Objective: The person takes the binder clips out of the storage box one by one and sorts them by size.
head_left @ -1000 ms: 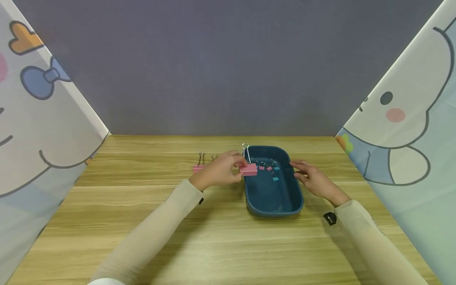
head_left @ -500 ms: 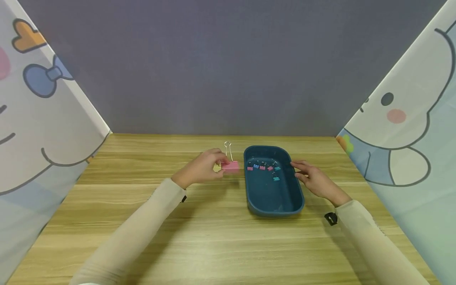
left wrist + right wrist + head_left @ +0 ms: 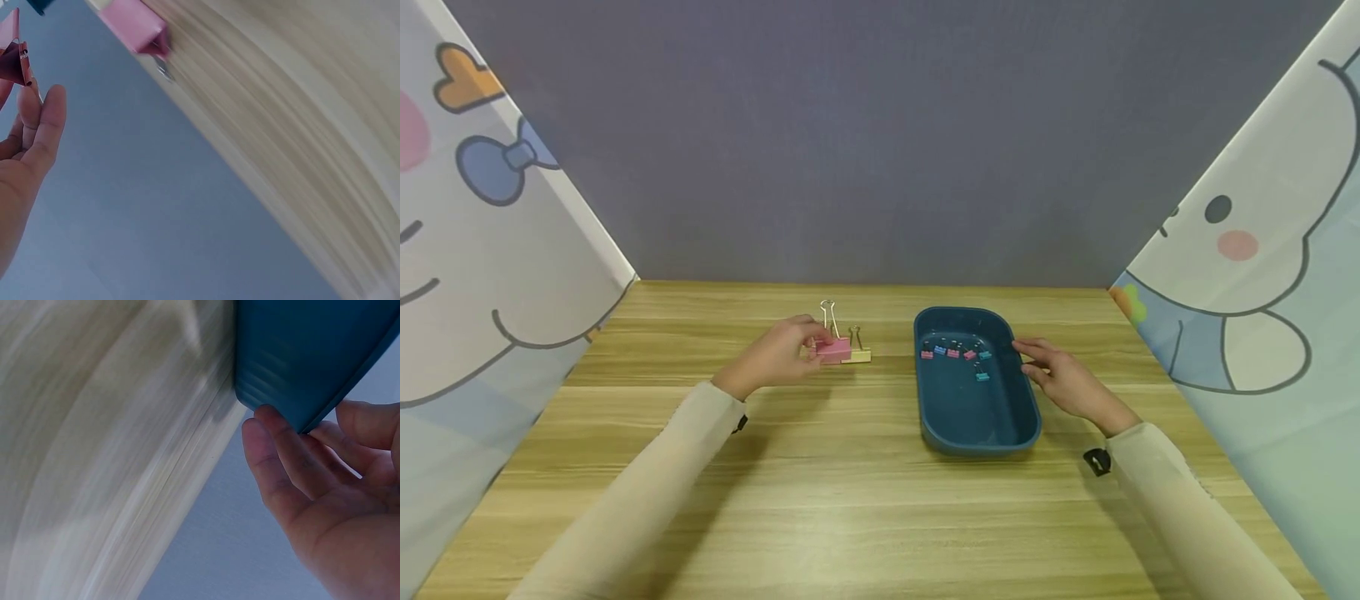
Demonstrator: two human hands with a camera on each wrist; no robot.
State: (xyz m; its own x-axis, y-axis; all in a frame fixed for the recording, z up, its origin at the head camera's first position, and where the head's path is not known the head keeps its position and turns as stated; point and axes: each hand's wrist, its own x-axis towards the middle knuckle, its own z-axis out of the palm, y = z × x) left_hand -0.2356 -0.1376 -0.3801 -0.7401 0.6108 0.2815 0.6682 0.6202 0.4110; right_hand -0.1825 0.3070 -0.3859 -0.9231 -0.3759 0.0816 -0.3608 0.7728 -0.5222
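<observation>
In the head view, the left hand [image 3: 780,354] pinches a pink binder clip [image 3: 834,352] left of the blue tray [image 3: 977,421]. Left wrist: another pink clip [image 3: 133,25] lies nearby. Right wrist: slightly parted fingers of the right hand [image 3: 331,512] touch the tray's outside.

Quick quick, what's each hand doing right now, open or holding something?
Left hand: holding a pink binder clip.
Right hand: open, at the side of the blue tub.
</observation>
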